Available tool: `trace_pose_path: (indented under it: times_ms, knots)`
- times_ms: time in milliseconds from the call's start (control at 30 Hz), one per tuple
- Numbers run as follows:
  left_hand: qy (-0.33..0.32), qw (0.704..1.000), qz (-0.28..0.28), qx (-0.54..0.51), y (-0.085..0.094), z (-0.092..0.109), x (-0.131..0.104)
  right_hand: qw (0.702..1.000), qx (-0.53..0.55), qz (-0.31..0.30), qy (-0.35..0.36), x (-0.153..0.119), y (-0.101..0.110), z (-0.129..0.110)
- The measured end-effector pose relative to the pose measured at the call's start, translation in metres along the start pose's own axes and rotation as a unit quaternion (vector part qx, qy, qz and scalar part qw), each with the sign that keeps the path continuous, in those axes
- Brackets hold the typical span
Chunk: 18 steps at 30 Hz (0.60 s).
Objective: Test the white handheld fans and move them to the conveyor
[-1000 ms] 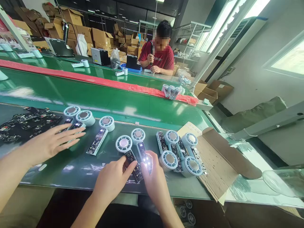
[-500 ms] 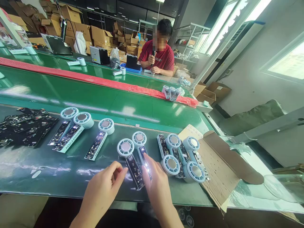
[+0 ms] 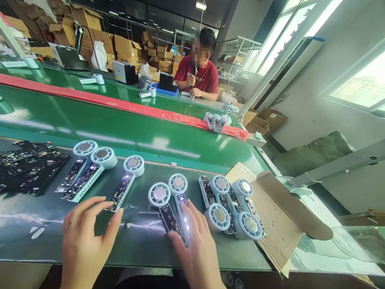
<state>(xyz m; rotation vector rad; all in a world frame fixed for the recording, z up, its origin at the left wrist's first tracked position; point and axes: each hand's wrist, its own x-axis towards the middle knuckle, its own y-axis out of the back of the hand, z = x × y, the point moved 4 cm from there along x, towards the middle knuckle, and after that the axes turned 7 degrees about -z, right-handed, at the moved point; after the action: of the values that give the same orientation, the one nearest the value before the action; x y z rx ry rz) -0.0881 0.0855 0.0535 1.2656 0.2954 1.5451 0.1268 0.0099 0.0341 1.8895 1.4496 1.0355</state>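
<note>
Both of our hands lay spread over the dark mat (image 3: 90,228). Our left hand (image 3: 86,241) was open, its fingertips (image 3: 118,213) just beside the bottom end of a lit fan board (image 3: 124,185), gripping nothing. Our right hand (image 3: 197,245) was open too, fingers pressed on the glowing handles of the middle two fan boards (image 3: 173,208). More fans (image 3: 231,206) lay beside a cardboard flap (image 3: 270,212); a seated person (image 3: 200,74) worked beyond the green belt (image 3: 120,128).
</note>
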Motion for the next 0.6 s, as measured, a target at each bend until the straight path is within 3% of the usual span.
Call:
trace_pose_path:
  times_ms: [200, 300, 467, 600]
  knots:
    - [0.053, 0.994, -0.1, 0.0, -0.025, -0.012, 0.013, 0.989, -0.139, -0.049, -0.012, 0.007, -0.011, -0.012]
    - [0.089, 0.985, -0.144, 0.031, -0.034, -0.018, 0.016, 0.987, -0.15, -0.047, -0.007, 0.014, -0.012, -0.012]
    - [0.075, 0.985, -0.155, 0.031, -0.04, -0.031, 0.016, 0.991, -0.13, -0.004, 0.025, 0.012, -0.009, -0.009]
    - [0.065, 0.987, -0.145, 0.031, -0.042, -0.037, 0.014, 0.99, -0.115, 0.04, 0.065, 0.021, 0.017, -0.011]
